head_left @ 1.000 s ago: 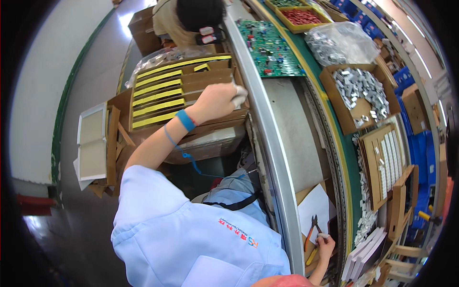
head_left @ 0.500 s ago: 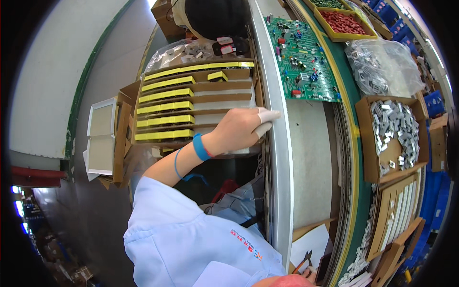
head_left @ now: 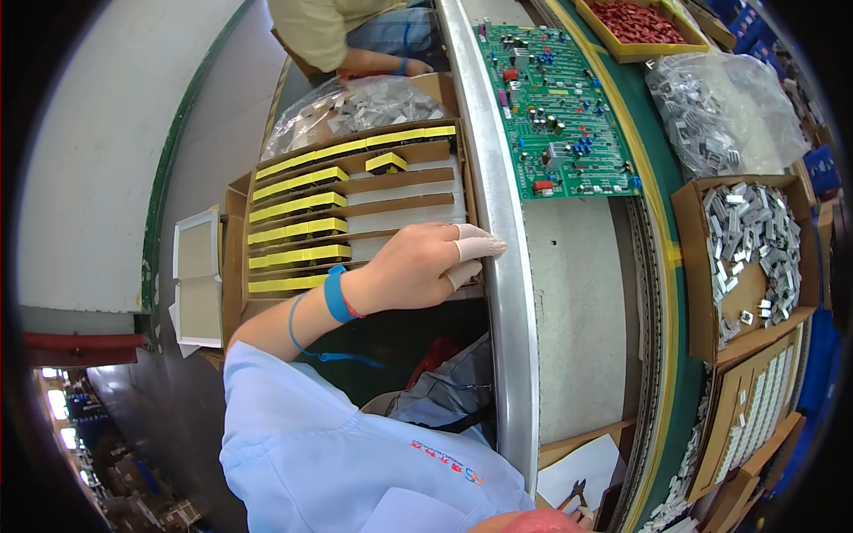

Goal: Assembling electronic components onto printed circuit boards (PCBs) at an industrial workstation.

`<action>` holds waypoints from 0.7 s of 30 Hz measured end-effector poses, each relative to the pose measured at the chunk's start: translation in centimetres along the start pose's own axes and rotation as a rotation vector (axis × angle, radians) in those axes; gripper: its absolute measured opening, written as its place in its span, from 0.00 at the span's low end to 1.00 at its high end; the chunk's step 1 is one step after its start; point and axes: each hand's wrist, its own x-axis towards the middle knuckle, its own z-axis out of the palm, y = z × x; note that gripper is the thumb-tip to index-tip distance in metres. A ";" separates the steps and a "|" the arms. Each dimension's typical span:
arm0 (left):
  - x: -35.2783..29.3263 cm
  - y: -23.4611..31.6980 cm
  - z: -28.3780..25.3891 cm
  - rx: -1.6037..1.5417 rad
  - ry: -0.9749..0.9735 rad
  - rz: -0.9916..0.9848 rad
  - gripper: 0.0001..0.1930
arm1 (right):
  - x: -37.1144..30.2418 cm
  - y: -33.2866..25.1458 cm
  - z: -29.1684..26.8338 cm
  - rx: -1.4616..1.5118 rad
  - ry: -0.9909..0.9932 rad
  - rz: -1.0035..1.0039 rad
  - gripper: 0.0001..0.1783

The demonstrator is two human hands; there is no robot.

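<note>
On my far left I see a white tray [head_left: 197, 289] standing beside a cardboard box [head_left: 355, 213] of yellow-topped parts in rows. My left hand [head_left: 418, 266] reaches over the near end of that box, palm down, fingers loosely extended with white cots on the fingertips [head_left: 475, 244], which touch the metal rail [head_left: 498, 222]; it grips nothing that I can see. A blue wrist strap [head_left: 336, 295] circles the wrist. Just right of the rail, a green circuit board [head_left: 555, 111] lies on the conveyor belt [head_left: 582, 302]. Further right sits a box of grey metal parts [head_left: 751, 244]. My right hand is out of sight.
</note>
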 end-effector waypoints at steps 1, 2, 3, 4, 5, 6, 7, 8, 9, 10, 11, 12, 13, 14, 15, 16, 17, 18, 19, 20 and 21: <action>0.3 0.2 -0.4 -0.023 -0.023 -0.021 0.17 | 0.1 0.0 0.0 0.002 0.008 0.009 0.13; 0.9 0.1 -1.2 -0.024 -0.026 -0.006 0.17 | 0.2 -0.4 -0.3 0.017 0.002 0.003 0.13; 1.8 -0.4 -2.4 -0.026 -0.159 -0.003 0.16 | 0.3 -1.0 -0.7 0.031 -0.002 -0.004 0.12; 3.1 -1.0 -3.2 -0.027 -0.294 0.002 0.15 | 0.5 -1.7 -1.2 0.046 -0.006 -0.010 0.12; 4.4 -1.8 -3.5 0.106 -0.221 0.039 0.13 | 0.7 -2.5 -1.8 0.056 -0.009 -0.015 0.11; 6.1 -2.6 -3.9 0.237 -0.147 0.078 0.12 | 1.0 -3.3 -2.5 0.067 -0.013 -0.019 0.11; 7.9 -4.0 -4.3 0.349 -0.048 0.074 0.11 | 1.2 -3.9 -3.1 0.083 -0.018 -0.026 0.10; 9.8 -5.7 -4.4 0.454 0.052 0.070 0.11 | 1.4 -4.5 -3.7 0.094 -0.023 -0.031 0.09; 11.9 -6.8 -4.6 0.485 0.122 0.089 0.10 | 1.5 -4.9 -4.2 0.108 -0.029 -0.038 0.09; 14.0 -7.8 -4.9 0.517 0.193 0.107 0.10 | 1.6 -5.1 -4.6 0.112 -0.020 -0.028 0.09; 15.6 -9.8 -5.2 0.594 0.236 0.066 0.11 | 1.9 -5.3 -4.8 0.155 -0.038 0.004 0.09; 16.7 -12.2 -5.3 0.670 0.281 0.023 0.11 | 2.0 -5.3 -4.8 0.197 -0.056 0.035 0.10; 17.8 -14.0 -5.5 0.675 0.288 0.032 0.11 | 2.0 -4.9 -4.6 0.205 -0.047 0.036 0.10; 19.1 -15.8 -5.3 0.703 0.268 -0.102 0.13 | 1.8 -4.5 -4.4 0.225 -0.069 0.047 0.10; 20.0 -17.1 -4.7 0.727 0.245 -0.237 0.15 | 1.7 -4.1 -4.2 0.244 -0.092 0.060 0.10; 20.7 -17.8 -3.8 0.721 0.248 -0.222 0.15 | 1.6 -3.7 -3.9 0.246 -0.082 0.072 0.10; 21.2 -18.1 -3.1 0.739 0.213 -0.277 0.16 | 1.4 -3.2 -3.7 0.251 -0.099 0.083 0.10; 21.7 -18.4 -2.7 0.759 0.178 -0.333 0.16 | 1.3 -2.9 -3.5 0.256 -0.117 0.092 0.10; 22.1 -18.4 -2.5 0.787 0.097 -0.380 0.18 | 1.3 -2.7 -3.4 0.257 -0.111 0.101 0.10; 22.3 -18.4 -2.4 0.784 0.097 -0.371 0.18 | 1.3 -2.5 -3.3 0.247 -0.102 0.077 0.10; 22.3 -18.5 -2.1 0.770 0.089 -0.396 0.18 | 1.3 -2.3 -3.2 0.237 -0.093 0.052 0.10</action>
